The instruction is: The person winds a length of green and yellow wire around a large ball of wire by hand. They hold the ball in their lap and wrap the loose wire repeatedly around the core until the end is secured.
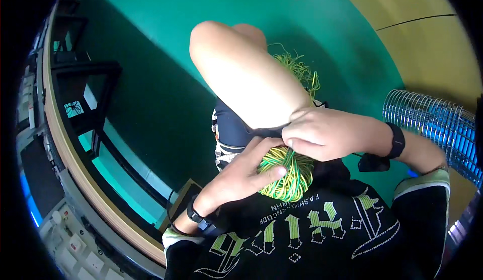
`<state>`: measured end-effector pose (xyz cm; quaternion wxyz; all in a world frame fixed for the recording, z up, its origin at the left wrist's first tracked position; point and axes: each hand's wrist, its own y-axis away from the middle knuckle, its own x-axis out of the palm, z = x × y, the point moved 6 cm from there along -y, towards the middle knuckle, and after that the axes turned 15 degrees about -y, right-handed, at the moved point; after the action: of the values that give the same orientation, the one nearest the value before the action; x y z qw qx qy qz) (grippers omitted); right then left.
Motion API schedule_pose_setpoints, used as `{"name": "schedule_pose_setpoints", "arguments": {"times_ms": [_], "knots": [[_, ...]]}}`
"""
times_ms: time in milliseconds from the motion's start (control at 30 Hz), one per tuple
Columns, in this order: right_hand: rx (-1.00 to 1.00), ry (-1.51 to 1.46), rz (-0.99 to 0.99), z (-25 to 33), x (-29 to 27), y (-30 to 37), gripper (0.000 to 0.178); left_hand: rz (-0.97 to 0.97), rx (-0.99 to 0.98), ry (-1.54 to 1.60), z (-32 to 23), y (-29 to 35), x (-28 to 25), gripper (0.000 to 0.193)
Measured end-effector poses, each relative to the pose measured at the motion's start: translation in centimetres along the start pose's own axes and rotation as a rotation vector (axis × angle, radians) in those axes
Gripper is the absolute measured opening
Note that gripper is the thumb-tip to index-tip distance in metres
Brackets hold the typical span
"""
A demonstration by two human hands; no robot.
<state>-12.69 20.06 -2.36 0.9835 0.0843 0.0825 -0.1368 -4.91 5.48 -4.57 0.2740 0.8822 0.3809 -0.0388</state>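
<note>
Your left hand point(236, 177) is cupped around the side of a bundle of yellow-green wire point(287, 174) sitting in your lap, thumb pressed across the front of the coil, fingers partly curled rather than clamped tight. Your right hand point(327, 134) is closed up just above it, pinching a few strands where they leave the top of the bundle. More loose wire point(299, 68) is tangled behind your raised knee point(241, 73) on the green floor point(166, 23). A blue wire-mesh basket point(432, 124) sits off to your right.
</note>
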Motion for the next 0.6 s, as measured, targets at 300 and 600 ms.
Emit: {"name": "schedule_pose_setpoints", "arguments": {"times_ms": [300, 600], "knots": [[0.609, -0.516, -0.251, -2.5, 1.3, 7.2, 0.036, -0.074, 0.138, 0.011, -0.8, 0.5, 0.3, 0.067], [0.712, -0.798, 0.038, -3.7, 5.6, 9.7, 0.059, -0.074, 0.309, 0.097, -2.1, -1.4, 1.9, 0.067]]}}
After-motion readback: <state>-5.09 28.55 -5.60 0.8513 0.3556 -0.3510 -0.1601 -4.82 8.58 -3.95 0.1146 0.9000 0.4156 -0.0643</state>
